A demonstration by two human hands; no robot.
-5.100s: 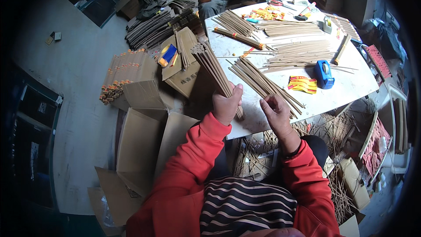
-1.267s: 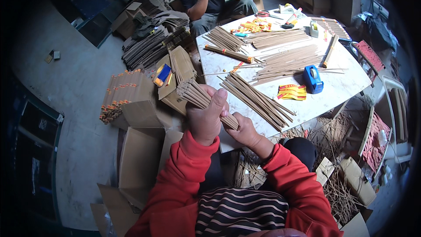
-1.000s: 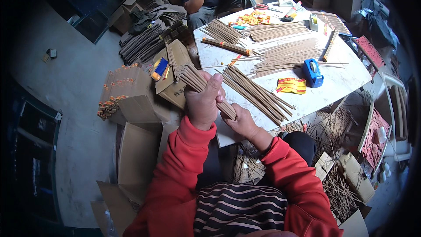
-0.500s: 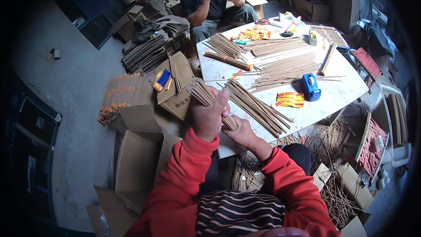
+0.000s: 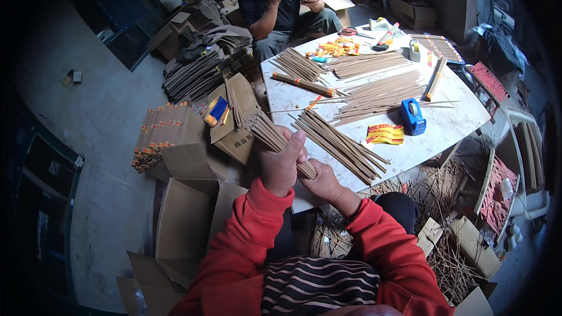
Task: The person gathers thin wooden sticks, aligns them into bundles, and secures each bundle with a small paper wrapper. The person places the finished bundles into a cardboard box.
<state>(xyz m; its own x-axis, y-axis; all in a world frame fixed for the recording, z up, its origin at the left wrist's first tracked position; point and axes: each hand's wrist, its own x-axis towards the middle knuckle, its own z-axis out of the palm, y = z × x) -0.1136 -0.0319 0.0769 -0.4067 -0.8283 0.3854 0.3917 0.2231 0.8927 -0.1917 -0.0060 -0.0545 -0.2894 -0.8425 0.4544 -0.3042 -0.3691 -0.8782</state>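
My left hand (image 5: 280, 162) is closed around a bundle of brown incense sticks (image 5: 267, 130), thumb on top. The bundle slants from upper left to lower right over the table's near left corner. At its lower end my right hand (image 5: 324, 182) wraps around the sticks, whose cut ends show between the fingers. Just right of my hands lies a loose pile of incense sticks (image 5: 339, 145) on the white table (image 5: 430, 136). Beyond it are more loose sticks (image 5: 380, 96) and a bundle with red and yellow bands (image 5: 304, 85).
A blue tape dispenser (image 5: 414, 117) stands beside yellow-red labels (image 5: 384, 134). An open cardboard box (image 5: 184, 210) is at my lower left, with banded bundles (image 5: 158, 134) stacked beyond it. Across the table a person (image 5: 287, 9) sits holding a phone. Broken sticks (image 5: 456, 269) litter the floor at right.
Both hands have shifted slightly downward in the picture, still gripping the bundle of incense sticks. The whole view has moved a little; the table's contents look the same.
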